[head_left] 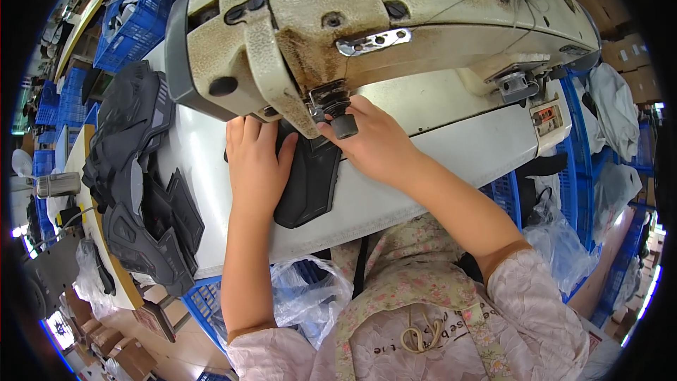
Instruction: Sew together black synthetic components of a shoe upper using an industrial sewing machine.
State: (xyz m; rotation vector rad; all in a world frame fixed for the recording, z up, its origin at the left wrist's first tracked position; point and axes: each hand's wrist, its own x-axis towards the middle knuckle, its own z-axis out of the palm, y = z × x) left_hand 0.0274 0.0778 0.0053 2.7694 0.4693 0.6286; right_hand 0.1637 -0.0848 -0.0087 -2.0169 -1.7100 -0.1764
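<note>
A black padded panel (307, 194) lies on the white bed of a cream-coloured sewing machine (296, 10), its far part hidden under the machine's head. My left hand (255, 159) rests flat on the panel, fingers stretched out and thumb apart; the machine head hides some fingertips. My right hand (377, 142) is at the panel's far right edge, thumb and fingers closing on it close to the needle area. A dark round knob (344, 125) covers part of those fingers. A thread runs down the machine's front past a metal guide plate (374, 41).
Left of the machine, black padded pieces (137, 148) are heaped at the table edge. A blue crate (137, 17) stands at the far left. Clear plastic bags (310, 293) hang over a blue crate below the table's front edge. More blue crates and bags stand at right.
</note>
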